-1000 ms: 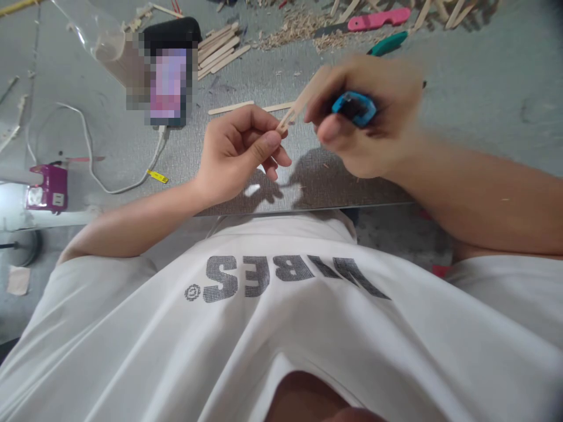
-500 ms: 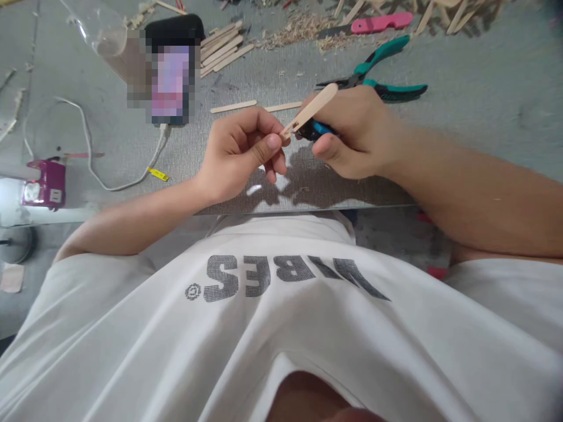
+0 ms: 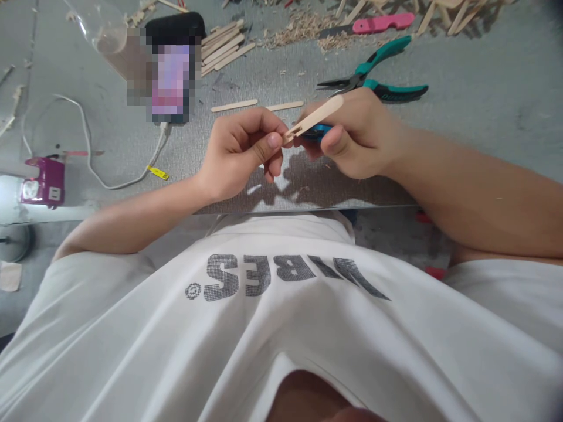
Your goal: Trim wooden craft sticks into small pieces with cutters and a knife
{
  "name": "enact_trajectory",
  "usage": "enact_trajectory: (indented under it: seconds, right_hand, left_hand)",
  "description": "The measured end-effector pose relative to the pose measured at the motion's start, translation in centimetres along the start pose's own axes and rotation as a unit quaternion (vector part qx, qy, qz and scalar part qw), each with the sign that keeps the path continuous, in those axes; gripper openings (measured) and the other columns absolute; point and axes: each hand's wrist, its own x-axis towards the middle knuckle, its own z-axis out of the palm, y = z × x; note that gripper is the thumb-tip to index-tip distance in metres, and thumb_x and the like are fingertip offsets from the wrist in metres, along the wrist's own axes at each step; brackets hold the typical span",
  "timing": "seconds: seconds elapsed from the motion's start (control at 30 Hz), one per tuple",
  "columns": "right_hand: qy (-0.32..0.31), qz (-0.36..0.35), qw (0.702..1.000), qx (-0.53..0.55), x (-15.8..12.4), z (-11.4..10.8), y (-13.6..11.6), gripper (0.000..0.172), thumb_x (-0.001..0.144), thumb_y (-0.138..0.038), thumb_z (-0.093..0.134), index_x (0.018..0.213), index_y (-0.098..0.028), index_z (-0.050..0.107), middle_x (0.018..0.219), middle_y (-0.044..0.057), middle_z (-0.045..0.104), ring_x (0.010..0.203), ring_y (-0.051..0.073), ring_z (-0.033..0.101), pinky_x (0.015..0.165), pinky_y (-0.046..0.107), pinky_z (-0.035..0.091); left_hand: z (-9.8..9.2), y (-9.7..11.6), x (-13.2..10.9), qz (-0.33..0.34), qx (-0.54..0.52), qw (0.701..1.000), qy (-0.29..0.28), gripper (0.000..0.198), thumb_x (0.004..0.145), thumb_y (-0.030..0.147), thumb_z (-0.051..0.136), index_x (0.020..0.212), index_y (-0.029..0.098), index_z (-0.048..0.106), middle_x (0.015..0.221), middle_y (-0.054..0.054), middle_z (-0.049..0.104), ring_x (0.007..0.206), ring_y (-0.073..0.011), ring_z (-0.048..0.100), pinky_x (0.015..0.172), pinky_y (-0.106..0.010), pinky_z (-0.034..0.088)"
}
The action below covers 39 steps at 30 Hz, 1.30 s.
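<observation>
A slim, pale wooden stick with a rounded tip and a narrow slot cut near its lower end (image 3: 323,115) is held slantwise above the desk (image 3: 475,105), between the two hands. The left hand (image 3: 241,152) pinches the slotted end between thumb and fingers. The right hand (image 3: 358,132) has its fingers curled around a small bright-blue tool with a dark front part (image 3: 317,132), its thumb raised; whether the tool touches the wood cannot be told.

Just beyond the hands, two flat, smooth wooden sticks (image 3: 234,106) lie on the grey, finely textured desktop. Near the right hand rest open pliers with black metal jaws and curved teal-and-black handles (image 3: 359,76). Farther out are curly, pale wood shavings (image 3: 299,29), a knife with a moulded pink handle (image 3: 383,23), and a loose stack of straight wooden sticks (image 3: 224,50). Leftward, a thin white cable (image 3: 91,146) loops beside a glossy purple box (image 3: 48,183).
</observation>
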Motion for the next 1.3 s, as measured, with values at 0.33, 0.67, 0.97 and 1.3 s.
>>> enact_trajectory:
  seconds: [0.33,0.67,0.97,1.3]
  right_hand:
    - [-0.043,0.011,0.998,0.034,-0.4,-0.5,0.4,0.081,0.118,-0.072,0.012,0.108,-0.012,0.067,0.078,-0.008,0.067,0.067,0.000,0.060,0.068,0.017,0.045]
    - [-0.065,-0.040,0.996,0.042,-0.5,-0.5,0.9,0.074,0.123,-0.066,0.014,0.106,-0.017,0.065,0.078,-0.003,0.066,0.066,0.004,0.058,0.061,0.021,0.042]
    - [-0.091,-0.013,0.992,-0.087,0.0,-1.5,0.5,0.089,0.118,-0.071,-0.001,0.104,-0.015,0.068,0.073,-0.005,0.060,0.061,0.002,0.059,0.057,0.018,0.044]
    - [-0.054,-0.008,0.987,-0.153,-0.2,-2.1,1.2,0.085,0.120,-0.071,0.009,0.123,-0.014,0.073,0.078,-0.001,0.062,0.067,0.009,0.064,0.063,0.025,0.047]
  left_hand:
    - [-0.2,0.2,0.1,-0.021,0.012,1.000,-0.016,0.061,0.089,0.080,0.084,0.083,0.021,0.069,0.064,0.003,0.063,0.054,-0.0141,0.074,0.048,-0.024,0.063]
    - [-0.2,0.6,0.0,-0.012,0.013,0.999,-0.029,0.057,0.091,0.075,0.085,0.081,0.021,0.070,0.061,0.003,0.064,0.055,-0.0140,0.074,0.049,-0.024,0.063]
    - [-0.4,1.1,-0.1,-0.017,0.020,1.000,-0.008,0.046,0.094,0.061,0.090,0.082,0.020,0.071,0.060,0.004,0.065,0.052,-0.0135,0.072,0.048,-0.024,0.063]
    - [-0.1,1.3,0.1,-0.018,0.036,0.998,0.055,0.033,0.105,0.042,0.083,0.084,0.022,0.067,0.056,0.007,0.060,0.048,-0.0117,0.068,0.046,-0.022,0.058]
